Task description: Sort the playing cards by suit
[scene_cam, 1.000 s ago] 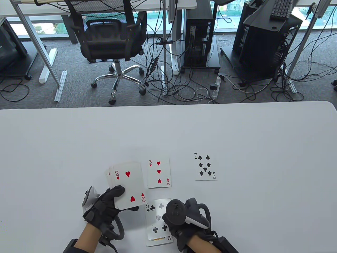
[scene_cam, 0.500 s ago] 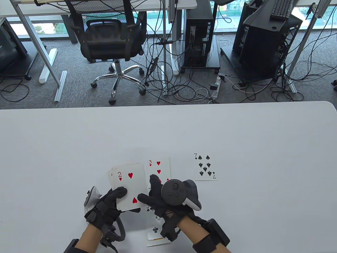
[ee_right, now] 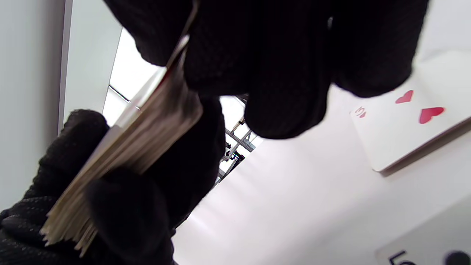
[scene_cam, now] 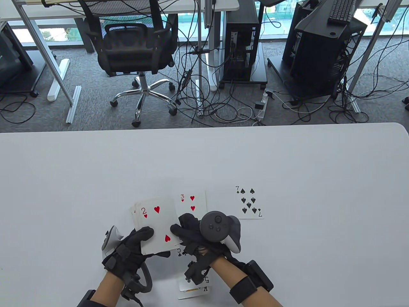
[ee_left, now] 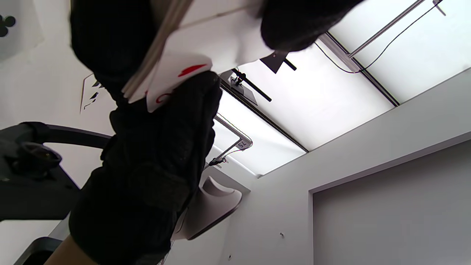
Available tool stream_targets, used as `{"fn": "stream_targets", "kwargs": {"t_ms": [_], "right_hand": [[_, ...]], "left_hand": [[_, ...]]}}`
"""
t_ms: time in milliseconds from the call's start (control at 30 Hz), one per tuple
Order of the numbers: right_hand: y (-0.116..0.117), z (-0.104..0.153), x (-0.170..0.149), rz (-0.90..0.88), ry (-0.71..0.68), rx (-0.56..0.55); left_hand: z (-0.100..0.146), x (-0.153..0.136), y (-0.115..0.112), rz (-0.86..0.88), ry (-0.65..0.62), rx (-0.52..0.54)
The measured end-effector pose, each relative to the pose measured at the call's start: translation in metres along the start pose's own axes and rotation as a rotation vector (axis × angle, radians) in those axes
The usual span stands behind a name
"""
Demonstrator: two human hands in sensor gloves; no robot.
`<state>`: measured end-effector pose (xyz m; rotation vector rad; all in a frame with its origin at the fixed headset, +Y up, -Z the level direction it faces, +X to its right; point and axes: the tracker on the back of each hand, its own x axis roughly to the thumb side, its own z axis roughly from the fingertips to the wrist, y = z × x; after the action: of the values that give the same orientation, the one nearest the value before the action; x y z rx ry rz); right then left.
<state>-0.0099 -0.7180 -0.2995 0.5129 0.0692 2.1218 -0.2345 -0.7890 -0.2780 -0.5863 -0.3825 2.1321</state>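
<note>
The right hand (scene_cam: 191,232) has been brought from the club pile (scene_cam: 193,283) to the deck (scene_cam: 156,224) — its fingers now pinched on the 2 of hearts, the deck gripped by the left hand (scene_cam: 132,251). Transfer onto the 3 of hearts (scene_cam: 191,201) is judged next.

Your gloves (scene_cam: 134,252) black knit cloth, matt, your cards (scene_cam: 156,224) smooth glossy paper, table (scene_cam: 287,160) smooth matt white, trackers (scene_cam: 220,230) matt plastic.

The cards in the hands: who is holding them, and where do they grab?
The left hand grips the deck by its near end. The right hand pinches the top 2 of hearts at its right near corner.
</note>
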Motion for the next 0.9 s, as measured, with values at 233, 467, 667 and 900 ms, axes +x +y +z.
{"fn": "stream_targets", "kwargs": {"t_ms": [233, 467, 667, 900], "right_hand": [[-0.029, -0.020, -0.035, -0.197, 0.151, -0.017], [-0.048, -0.041, -0.074, -0.249, 0.362, -0.062], [-0.029, -0.049, -0.082, 0.116, 0.471, -0.071], [-0.007, -0.063, -0.073, 0.637, 0.460, 0.010]], "left_hand": [[0.001, 0.000, 0.002, 0.031, -0.010, 0.020], [0.002, 0.002, 0.002, 0.038, -0.022, 0.026], [0.002, 0.003, 0.002, 0.043, -0.026, 0.034], [0.003, 0.004, 0.003, 0.043, -0.026, 0.027]]}}
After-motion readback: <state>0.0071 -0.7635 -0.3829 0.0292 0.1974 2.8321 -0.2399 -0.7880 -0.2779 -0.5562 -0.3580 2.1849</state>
